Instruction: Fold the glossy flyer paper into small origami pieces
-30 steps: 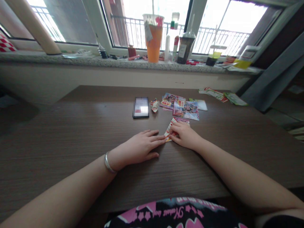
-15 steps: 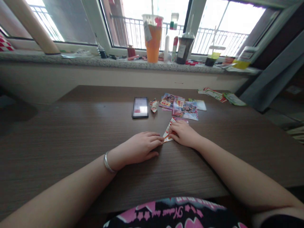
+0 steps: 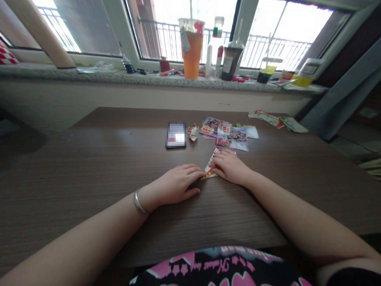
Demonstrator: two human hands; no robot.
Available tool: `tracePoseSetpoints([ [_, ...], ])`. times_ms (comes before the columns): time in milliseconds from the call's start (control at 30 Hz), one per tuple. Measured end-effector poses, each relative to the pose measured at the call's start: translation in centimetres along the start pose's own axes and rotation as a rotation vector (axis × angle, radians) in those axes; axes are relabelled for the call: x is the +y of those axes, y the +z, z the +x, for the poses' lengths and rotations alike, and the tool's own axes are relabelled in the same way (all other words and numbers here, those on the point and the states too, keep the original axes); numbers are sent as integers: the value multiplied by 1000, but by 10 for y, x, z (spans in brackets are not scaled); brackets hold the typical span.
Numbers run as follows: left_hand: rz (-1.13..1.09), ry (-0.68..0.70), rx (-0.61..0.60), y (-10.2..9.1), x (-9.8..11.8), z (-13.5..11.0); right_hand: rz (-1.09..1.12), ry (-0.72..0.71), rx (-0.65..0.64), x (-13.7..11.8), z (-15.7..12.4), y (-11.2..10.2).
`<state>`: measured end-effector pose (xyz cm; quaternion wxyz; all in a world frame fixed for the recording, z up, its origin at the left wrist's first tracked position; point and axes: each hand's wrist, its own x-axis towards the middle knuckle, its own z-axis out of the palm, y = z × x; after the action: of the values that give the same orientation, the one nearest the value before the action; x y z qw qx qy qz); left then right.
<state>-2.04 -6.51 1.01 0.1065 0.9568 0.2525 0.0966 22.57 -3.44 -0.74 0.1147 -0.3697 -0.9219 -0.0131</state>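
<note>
Two hands at a folded slip [image 3: 210, 162].
The left hand [image 3: 175, 184] lies flat, fingers extended, tips touching the slip; the right hand [image 3: 230, 169] rests bent fingers on it, grip unclear; a phone [image 3: 176, 135] lies beyond the left fingertips.

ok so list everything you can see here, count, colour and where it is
folded leaflet: 1, red and white, on the table under the right hand's fingers
phone: 1, dark, on the table beyond the left hand
small folded paper: 1, red and white, right of the phone
leaflets: loose pile, multicoloured, beyond the right hand
more leaflets: a few, red and green, table's far right
table: 1, dark brown wood
orange cup: 1, on the window sill
dark cup: 1, brown, on the sill
cardboard tube: 1, tan, far left
bracelet: 1, silver, left wrist
left hand: flat on the table, fingertips at the folded leaflet
right hand: pressed on the folded leaflet
</note>
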Motion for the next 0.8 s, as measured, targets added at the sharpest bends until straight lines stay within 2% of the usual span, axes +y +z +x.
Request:
tracePoseSetpoints([
  [367,25,48,6,7,-18,-3,170,199,-40,-18,-1,7],
  [567,21,102,33,6,-12,0,147,199,-48,-20,1,5],
  [800,76,51,58,5,-4,2,45,232,-19,-22,2,0],
])
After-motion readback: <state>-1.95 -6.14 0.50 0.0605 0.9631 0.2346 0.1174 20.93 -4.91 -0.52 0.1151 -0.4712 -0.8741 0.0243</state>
